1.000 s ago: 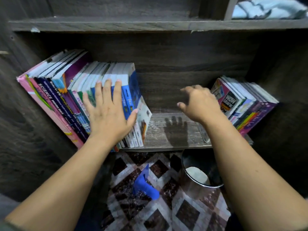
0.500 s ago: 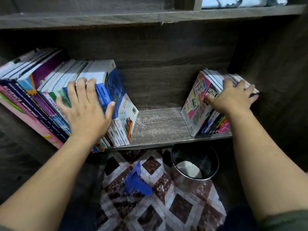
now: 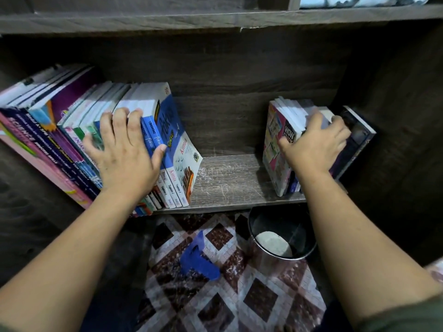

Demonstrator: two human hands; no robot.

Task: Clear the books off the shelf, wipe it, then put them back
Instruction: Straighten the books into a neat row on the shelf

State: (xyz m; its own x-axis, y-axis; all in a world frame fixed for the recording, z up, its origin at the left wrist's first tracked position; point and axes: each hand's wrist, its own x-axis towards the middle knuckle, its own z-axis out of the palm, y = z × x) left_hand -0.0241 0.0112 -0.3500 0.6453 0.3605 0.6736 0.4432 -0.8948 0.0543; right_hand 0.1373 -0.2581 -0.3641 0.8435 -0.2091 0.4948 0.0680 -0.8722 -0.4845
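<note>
Both book groups stand on the shelf (image 3: 230, 178), one at each end, with a bare stretch of board between them. The left group of books (image 3: 79, 140) leans toward the left end of the shelf; the right group of books (image 3: 282, 144) leans toward the right end. These are soft-cover volumes — judged stiff as a block, limp singly, with glossy covers likely to slide against each other, and heavy when lifted many at once. Take hold across the spines and top edges, clamping several together, and support the underside before the block leaves the shelf. The left hand (image 3: 124, 159) lies flat on the spines of the left group, fingers (image 3: 110, 125) spread with tips over the top edges, thumb against a blue spine. The right hand (image 3: 314, 144) grips the top of the right group — fingers curled over the page edges, thumb on the front cover; blur hides the fingertips
</note>
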